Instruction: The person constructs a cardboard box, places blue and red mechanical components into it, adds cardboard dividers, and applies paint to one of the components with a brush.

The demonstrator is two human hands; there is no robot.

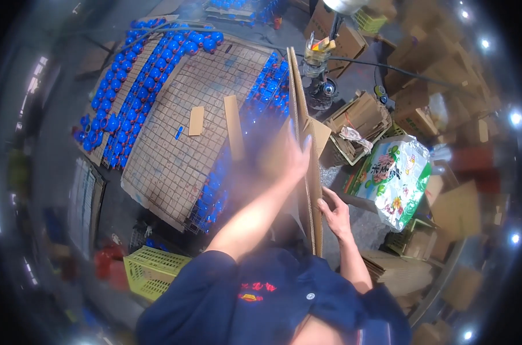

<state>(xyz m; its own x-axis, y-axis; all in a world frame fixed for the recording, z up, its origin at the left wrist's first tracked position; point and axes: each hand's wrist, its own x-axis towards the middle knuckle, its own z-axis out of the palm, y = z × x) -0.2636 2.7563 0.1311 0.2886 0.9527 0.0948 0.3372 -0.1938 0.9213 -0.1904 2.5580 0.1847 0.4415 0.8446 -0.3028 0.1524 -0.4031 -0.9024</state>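
A folded brown cardboard sheet [313,201] stands upright in front of me, seen almost edge-on. My left hand [298,158] is closed across its edge, partly smeared by motion. On the sheet's right side, my right hand [337,214] rests its fingertips against the board, fingers bent and apart. A cardboard flap [319,135] juts out to the right beyond my left hand. The blurred brown patch left of that hand is too smeared to name.
To the left, a wire rack [174,144] bears cardboard, two loose strips and rows of blue round parts [151,77]. A yellow-green crate [153,271] sits lower left. On the right are a printed white-green sack [396,178], a crate of cardboard scraps [358,121] and a lamp stand [321,95].
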